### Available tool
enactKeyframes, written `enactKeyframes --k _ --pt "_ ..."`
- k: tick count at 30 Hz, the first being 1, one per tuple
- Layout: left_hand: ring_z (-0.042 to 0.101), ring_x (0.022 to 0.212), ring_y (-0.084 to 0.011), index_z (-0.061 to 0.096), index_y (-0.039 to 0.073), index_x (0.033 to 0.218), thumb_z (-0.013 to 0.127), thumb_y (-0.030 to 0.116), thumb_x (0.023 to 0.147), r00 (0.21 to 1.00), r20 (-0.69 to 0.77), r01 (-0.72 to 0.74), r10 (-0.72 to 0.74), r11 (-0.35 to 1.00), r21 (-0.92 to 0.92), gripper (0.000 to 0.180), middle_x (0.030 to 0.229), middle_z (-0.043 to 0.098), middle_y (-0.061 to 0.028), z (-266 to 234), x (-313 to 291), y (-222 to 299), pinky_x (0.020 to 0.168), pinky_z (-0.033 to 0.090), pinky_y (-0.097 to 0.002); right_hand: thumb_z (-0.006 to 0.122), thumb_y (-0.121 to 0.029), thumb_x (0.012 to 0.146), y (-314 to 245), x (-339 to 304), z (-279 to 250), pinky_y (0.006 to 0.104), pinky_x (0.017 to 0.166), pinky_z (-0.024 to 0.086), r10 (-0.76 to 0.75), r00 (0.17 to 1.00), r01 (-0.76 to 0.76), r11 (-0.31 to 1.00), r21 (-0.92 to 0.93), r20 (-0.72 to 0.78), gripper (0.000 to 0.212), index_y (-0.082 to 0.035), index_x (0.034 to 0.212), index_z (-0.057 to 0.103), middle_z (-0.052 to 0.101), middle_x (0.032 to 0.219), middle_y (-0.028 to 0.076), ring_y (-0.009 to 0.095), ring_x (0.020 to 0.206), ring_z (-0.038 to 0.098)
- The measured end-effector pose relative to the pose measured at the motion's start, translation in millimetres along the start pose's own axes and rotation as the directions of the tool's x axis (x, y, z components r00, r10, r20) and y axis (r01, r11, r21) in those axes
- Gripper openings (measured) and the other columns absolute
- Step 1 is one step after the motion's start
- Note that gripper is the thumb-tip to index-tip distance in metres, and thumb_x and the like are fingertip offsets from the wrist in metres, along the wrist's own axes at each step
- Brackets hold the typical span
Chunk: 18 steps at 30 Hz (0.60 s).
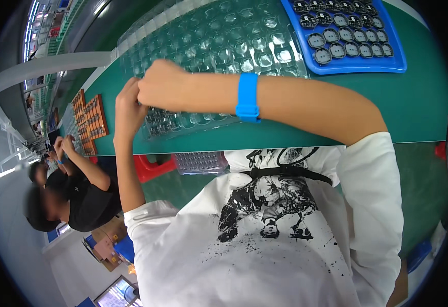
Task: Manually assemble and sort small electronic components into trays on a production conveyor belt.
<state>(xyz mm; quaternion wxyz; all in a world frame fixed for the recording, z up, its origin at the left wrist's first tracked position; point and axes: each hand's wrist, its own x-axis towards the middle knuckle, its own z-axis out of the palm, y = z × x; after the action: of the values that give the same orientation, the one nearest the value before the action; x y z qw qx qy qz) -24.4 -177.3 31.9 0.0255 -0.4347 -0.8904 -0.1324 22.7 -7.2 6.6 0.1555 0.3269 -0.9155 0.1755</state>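
My left hand (128, 105) and my right hand (162, 84) meet at the left end of a clear plastic blister tray (203, 53). The fingers of both are closed and pressed together; anything between them is hidden. A blue band (248, 97) circles my right wrist, and that forearm reaches across the tray. Just below my hands, another clear blister tray (198, 120) lies nearer the table edge, with small dark parts in its left pockets. At the far right, a blue tray (354, 69) holds rows of round parts, dark ones at the back and pale grey ones nearer.
These trays lie on a green table (357, 112). To the left, a co-worker (91, 199) in black works with hands raised beside brown boards (93, 120) carrying small parts. Below the table edge are a red plastic stool (150, 169) and a pocketed tray (201, 162).
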Motion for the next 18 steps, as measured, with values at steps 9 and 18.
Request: enactKeyframes --k 9,18 --pt "0.063 0.09 -0.0417 0.064 -0.006 0.097 0.063 0.0 0.078 0.999 0.011 0.032 -0.032 0.999 0.018 0.02 0.105 0.062 -0.0204 8 -6 10 0.075 0.051 -0.0436 0.071 -0.02 0.076 -9 24 12 0.0405 0.063 0.056 0.228 0.947 -0.246 0.968 0.053 0.227 0.014 -0.012 0.087 0.075 0.073 0.09 0.005 0.024 0.09 0.071" --pt "0.061 0.074 -0.0379 0.06 -0.006 0.093 0.067 0.0 0.077 0.998 -0.044 -0.04 0.045 0.994 0.102 0.019 0.088 0.062 -0.0213 15 -18 -17 0.063 0.049 -0.0412 0.071 -0.019 0.07 8 5 -20 0.0427 0.057 0.055 0.122 0.967 -0.102 0.99 0.101 -0.221 0.012 -0.008 0.075 0.072 0.072 0.08 0.01 0.03 0.076 0.072"
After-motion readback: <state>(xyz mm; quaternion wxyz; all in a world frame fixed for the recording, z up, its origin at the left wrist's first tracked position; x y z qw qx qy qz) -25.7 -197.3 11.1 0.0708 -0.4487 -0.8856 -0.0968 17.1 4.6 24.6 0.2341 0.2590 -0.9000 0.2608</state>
